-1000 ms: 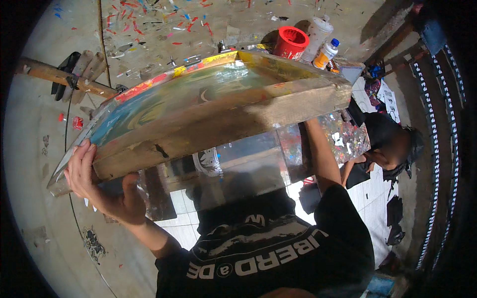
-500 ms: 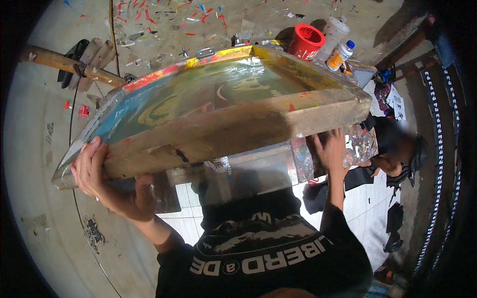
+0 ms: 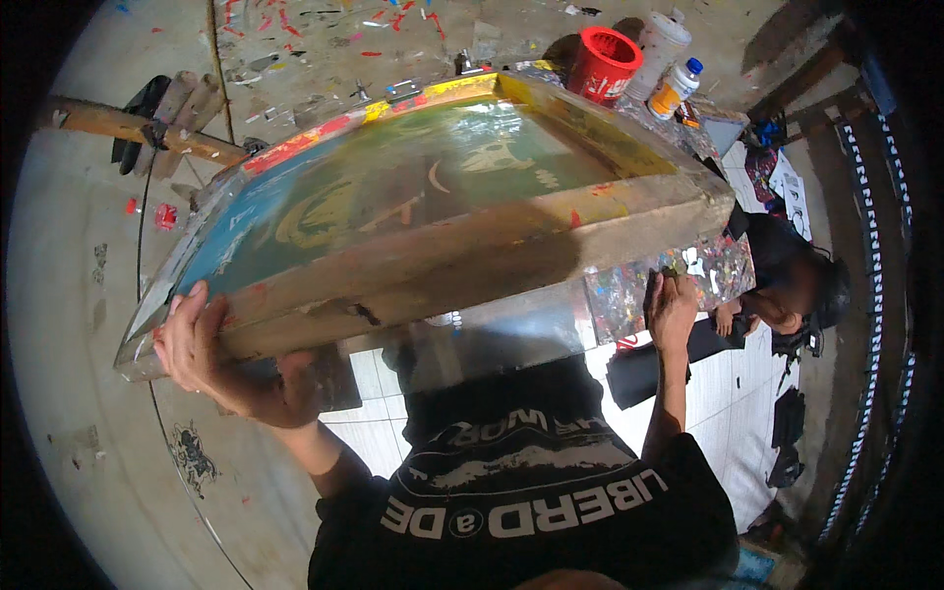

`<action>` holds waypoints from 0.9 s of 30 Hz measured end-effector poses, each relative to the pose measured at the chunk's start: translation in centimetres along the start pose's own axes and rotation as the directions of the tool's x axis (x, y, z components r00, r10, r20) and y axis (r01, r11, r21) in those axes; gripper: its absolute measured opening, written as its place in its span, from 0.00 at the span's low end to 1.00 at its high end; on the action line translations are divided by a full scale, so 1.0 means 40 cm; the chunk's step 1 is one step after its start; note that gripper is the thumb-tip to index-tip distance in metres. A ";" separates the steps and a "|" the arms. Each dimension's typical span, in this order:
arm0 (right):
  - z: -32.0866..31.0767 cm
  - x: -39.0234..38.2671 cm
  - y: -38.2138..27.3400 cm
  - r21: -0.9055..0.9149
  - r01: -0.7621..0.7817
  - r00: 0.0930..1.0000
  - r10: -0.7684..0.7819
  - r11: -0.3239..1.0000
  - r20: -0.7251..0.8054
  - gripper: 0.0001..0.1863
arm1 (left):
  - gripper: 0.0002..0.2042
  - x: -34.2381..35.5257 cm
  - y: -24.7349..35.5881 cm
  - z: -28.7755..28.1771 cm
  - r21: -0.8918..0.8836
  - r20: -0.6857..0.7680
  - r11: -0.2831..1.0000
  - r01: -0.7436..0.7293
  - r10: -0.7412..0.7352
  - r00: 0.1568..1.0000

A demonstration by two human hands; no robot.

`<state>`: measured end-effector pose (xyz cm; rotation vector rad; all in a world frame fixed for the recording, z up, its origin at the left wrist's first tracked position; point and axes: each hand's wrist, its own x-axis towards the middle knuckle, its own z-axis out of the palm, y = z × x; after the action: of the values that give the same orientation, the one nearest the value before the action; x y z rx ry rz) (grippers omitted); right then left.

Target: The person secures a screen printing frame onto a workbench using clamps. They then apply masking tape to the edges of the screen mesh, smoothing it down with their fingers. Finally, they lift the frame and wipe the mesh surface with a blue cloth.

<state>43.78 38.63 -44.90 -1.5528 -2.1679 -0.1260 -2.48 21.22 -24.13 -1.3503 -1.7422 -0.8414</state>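
Wood, rough and brown, fills the grasp of my left hand [image 3: 224,366]: the fingers lie over the near left corner of the wooden frame [image 3: 423,273], and the thumb sits below its near side. My right hand [image 3: 673,313] is off the frame, just beyond its near right part, with the fingers curled in beside something dark; I cannot tell whether they grip it.

The frame lies right in front of me, slanting across my view, with a see-through mesh [image 3: 379,202] in blue and green stretched inside it. Its far edge is smeared with red and yellow, and a metal clamp [image 3: 403,92] sits there. Below the near side I see part of a clear sheet [image 3: 511,329], and to the right a paint-speckled board [image 3: 726,270].

Past the far right corner stand a red bucket [image 3: 602,67], a whitish tub [image 3: 662,57] and a blue-capped bottle [image 3: 675,91], close together. Farther right, a co-worker [image 3: 782,275] in dark clothes is beside the white tiled floor [image 3: 728,403].
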 end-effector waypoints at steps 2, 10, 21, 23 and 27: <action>0.015 -0.004 0.001 0.068 -0.021 0.996 0.027 0.997 -0.083 0.10 | 0.43 -0.015 0.001 -0.001 0.013 0.009 1.000 0.013 -0.013 1.000; -0.047 -0.017 -0.036 -0.126 -0.126 0.991 0.131 0.984 0.026 0.27 | 0.41 -0.196 0.020 -0.060 0.034 0.139 0.998 0.048 -0.052 0.989; 0.034 0.113 -0.135 0.105 0.299 0.860 -0.316 0.948 0.400 0.38 | 0.41 -0.549 0.060 -0.081 -0.020 0.550 1.000 -0.018 0.026 0.835; 0.023 0.110 -0.130 0.088 0.253 0.867 -0.266 0.964 0.421 0.35 | 0.37 -0.578 0.072 -0.070 -0.036 0.609 0.997 0.065 -0.030 0.792; -0.007 0.096 -0.110 0.018 0.199 0.895 -0.189 0.980 0.404 0.35 | 0.30 -0.593 0.076 -0.063 -0.087 0.617 0.985 0.145 -0.061 0.784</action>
<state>38.87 40.31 -42.19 -1.4710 -2.6520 0.1193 4.46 8.58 -43.35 -1.7670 -2.3077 -0.6106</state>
